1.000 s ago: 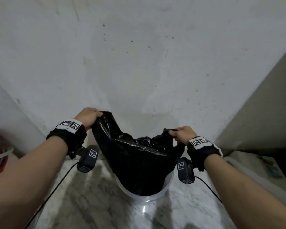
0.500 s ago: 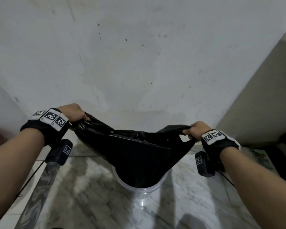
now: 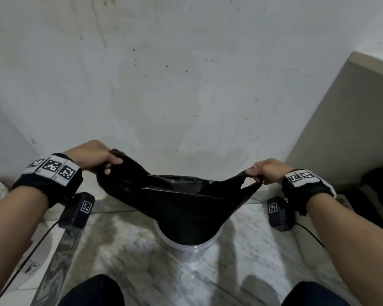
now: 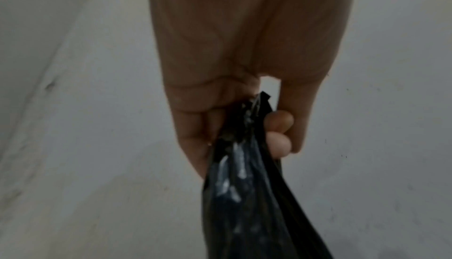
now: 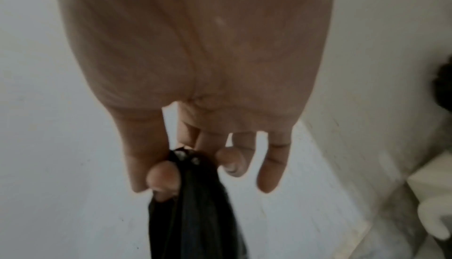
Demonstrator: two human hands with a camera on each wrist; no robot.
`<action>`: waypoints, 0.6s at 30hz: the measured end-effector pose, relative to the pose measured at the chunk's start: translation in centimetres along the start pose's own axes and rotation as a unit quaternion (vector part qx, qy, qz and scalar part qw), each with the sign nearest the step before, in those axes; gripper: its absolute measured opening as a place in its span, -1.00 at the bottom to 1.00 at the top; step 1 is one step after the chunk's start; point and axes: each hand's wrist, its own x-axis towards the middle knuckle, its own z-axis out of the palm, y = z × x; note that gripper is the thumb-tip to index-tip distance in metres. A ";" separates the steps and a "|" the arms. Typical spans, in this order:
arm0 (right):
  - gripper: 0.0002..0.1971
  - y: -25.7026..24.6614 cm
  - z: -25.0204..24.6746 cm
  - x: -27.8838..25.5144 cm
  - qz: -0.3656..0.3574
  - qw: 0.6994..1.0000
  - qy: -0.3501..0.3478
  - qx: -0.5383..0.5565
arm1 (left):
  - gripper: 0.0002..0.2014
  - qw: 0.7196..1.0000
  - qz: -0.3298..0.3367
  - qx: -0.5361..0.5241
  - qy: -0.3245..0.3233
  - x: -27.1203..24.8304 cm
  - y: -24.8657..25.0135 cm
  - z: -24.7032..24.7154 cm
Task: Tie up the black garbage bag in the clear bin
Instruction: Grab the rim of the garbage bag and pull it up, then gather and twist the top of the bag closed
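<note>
The black garbage bag (image 3: pixel 181 208) sits in the clear bin (image 3: pixel 186 246) on the floor, its top stretched wide into two ears. My left hand (image 3: pixel 97 157) grips the bunched left ear, with fingers and thumb curled round the plastic (image 4: pixel 244 166). My right hand (image 3: pixel 268 171) pinches the right ear, drawn out thin and taut; thumb and forefinger hold the black strip (image 5: pixel 193 195). The bag's mouth between my hands is flattened nearly shut. Only the bin's front rim and lower wall show.
A stained white wall (image 3: pixel 186 96) rises just behind the bin. A beige panel (image 3: pixel 352 120) stands at the right, with dark things (image 3: pixel 376 186) at its foot. The floor (image 3: pixel 131 250) is marbled tile. My knees (image 3: pixel 93 290) show at the bottom edge.
My hands have moved apart and lower, pulling the bag's two top ears outward. The bag's mouth has gone from loosely bunched and upright to stretched flat and wide.
</note>
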 end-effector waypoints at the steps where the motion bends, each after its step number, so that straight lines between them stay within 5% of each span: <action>1: -0.72 0.0 0.0 0.1 -0.001 1.000 -0.009 -0.020 | -0.75 0.999 -0.016 0.047 0.014 0.0 0.3 -0.1; 3: -0.81 -0.5 0.4 -0.2 0.004 0.997 -0.039 -0.073 | -0.77 0.998 -0.019 0.048 0.029 0.0 1.2 0.2; 7: -0.84 -2.5 0.0 -0.3 -0.012 1.000 0.007 -0.012 | -0.84 0.984 0.078 -0.155 0.041 0.0 4.4 2.7; 11: -0.95 -3.9 1.5 0.1 -0.053 0.985 0.043 0.161 | -0.71 0.928 0.155 -0.330 -0.080 -0.4 7.0 6.3; 14: -0.85 -4.4 3.9 0.5 -0.077 0.954 0.052 0.286 | -0.73 0.912 0.185 -0.334 -0.152 -0.2 7.5 8.9; 18: -0.90 -5.1 6.8 1.0 -0.079 0.924 0.001 0.375 | -0.65 0.932 0.188 -0.267 -0.155 0.2 7.2 11.8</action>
